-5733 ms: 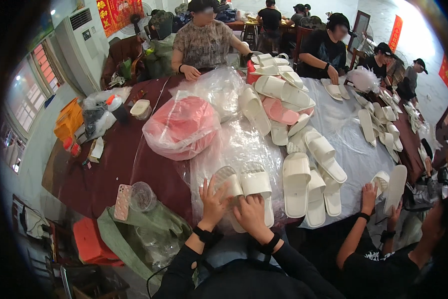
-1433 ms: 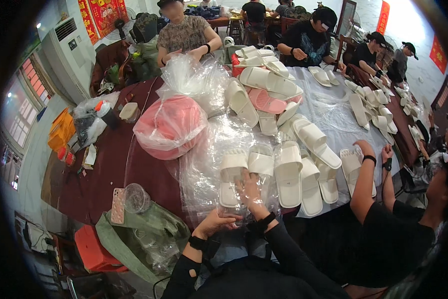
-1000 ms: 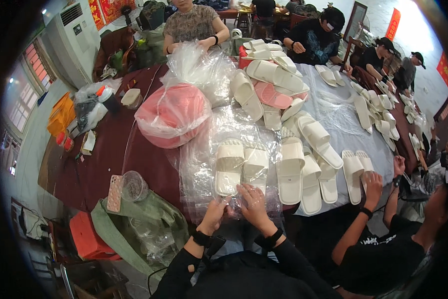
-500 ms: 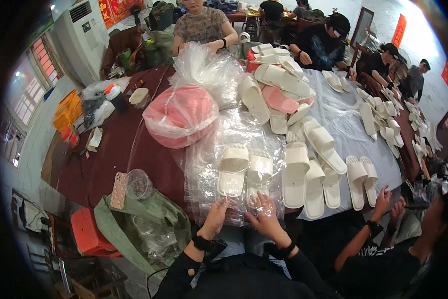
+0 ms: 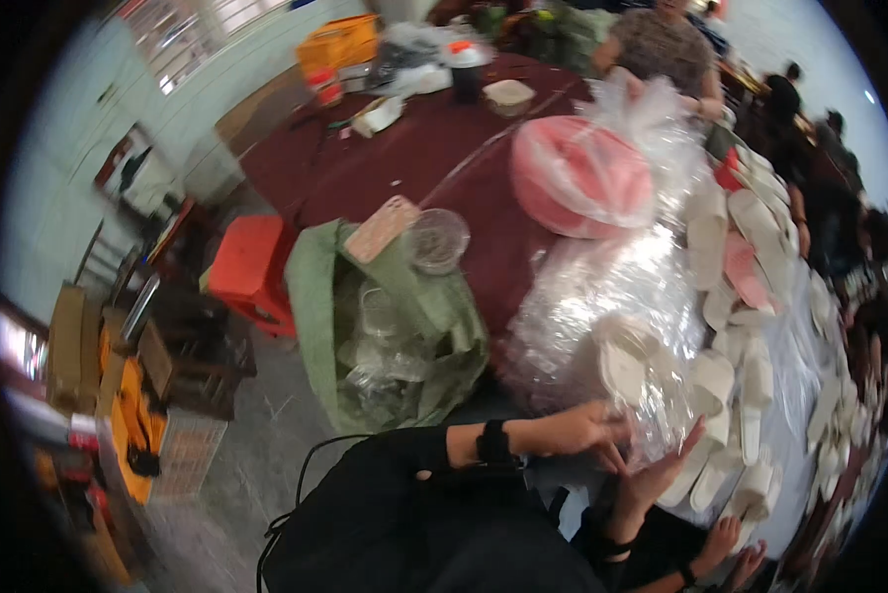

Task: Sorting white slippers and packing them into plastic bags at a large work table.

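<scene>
My left hand is at the near edge of a clear plastic bag, its fingers curled in toward my other hand. Along the bag's lower right side my right hand cups the film, fingers stretched upward. A cream slipper shows through the bag, tilted above both hands; a second one is hard to make out behind the glare. Under and beyond it spreads a stack of clear plastic bags. Motion blur hides the exact fingertip contact.
A pink bundle in clear plastic sits on the dark red table. Cream slippers pile up at right. A green sack hangs at the table edge by an orange stool. A co-worker's hands are close at lower right.
The view has swung left, so the table has shifted right and tilted. Both hands have come closer together at the bag, and the slipper inside is now tilted up.
</scene>
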`<action>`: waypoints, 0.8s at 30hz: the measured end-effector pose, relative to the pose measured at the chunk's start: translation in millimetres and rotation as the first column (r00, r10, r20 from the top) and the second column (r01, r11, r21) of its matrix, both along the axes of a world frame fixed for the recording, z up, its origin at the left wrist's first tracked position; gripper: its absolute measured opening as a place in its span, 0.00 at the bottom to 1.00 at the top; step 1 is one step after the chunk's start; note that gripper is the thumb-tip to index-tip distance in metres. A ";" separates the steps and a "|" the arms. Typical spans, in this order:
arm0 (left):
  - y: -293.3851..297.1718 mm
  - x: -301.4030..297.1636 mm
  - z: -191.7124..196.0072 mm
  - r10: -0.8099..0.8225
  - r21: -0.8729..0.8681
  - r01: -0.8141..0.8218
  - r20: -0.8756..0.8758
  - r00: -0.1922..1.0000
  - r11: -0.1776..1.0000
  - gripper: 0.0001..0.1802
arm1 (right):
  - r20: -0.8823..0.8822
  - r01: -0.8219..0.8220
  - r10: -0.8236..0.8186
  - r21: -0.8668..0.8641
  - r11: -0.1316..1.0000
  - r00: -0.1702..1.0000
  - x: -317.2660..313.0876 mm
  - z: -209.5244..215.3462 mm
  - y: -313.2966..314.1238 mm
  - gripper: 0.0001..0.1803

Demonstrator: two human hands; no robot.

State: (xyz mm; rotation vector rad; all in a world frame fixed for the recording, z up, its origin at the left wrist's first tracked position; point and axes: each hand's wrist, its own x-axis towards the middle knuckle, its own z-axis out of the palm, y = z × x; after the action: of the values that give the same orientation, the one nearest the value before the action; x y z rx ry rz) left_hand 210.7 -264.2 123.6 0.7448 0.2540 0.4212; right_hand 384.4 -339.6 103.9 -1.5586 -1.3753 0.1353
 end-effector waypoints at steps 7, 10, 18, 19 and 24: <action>-27.2 -69.3 16.7 0.046 0.402 -0.047 0.013 0.999 0.914 0.25 | 0.012 -0.062 0.061 0.112 0.992 0.998 33.2 10.4 -1.2 0.19; -25.7 -132.4 -9.9 0.667 0.436 -0.555 -0.154 0.729 0.708 0.09 | -0.325 -0.165 0.219 0.186 0.969 0.920 18.1 -1.8 15.0 0.19; -31.5 -321.9 -137.2 0.321 0.823 -0.128 -0.352 -0.879 0.553 0.51 | -0.447 -0.815 0.782 0.176 0.552 0.434 -141.0 -27.1 47.0 0.20; -30.6 -331.0 -149.0 0.266 0.747 -0.235 -0.483 -0.835 0.622 0.56 | -0.449 -0.847 0.808 0.180 0.500 0.381 -144.6 -32.2 48.8 0.21; -81.2 -436.1 -252.2 0.510 0.752 -0.520 -0.658 -0.555 0.404 0.19 | -0.451 -0.915 0.872 0.241 0.324 0.190 -229.8 -30.4 61.4 0.25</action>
State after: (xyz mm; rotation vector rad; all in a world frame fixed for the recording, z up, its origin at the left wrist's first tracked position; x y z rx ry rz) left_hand -225.4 -345.4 -128.6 0.6615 2.4199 0.9309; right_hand 154.7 -278.3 73.5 -0.4218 -1.6564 1.2899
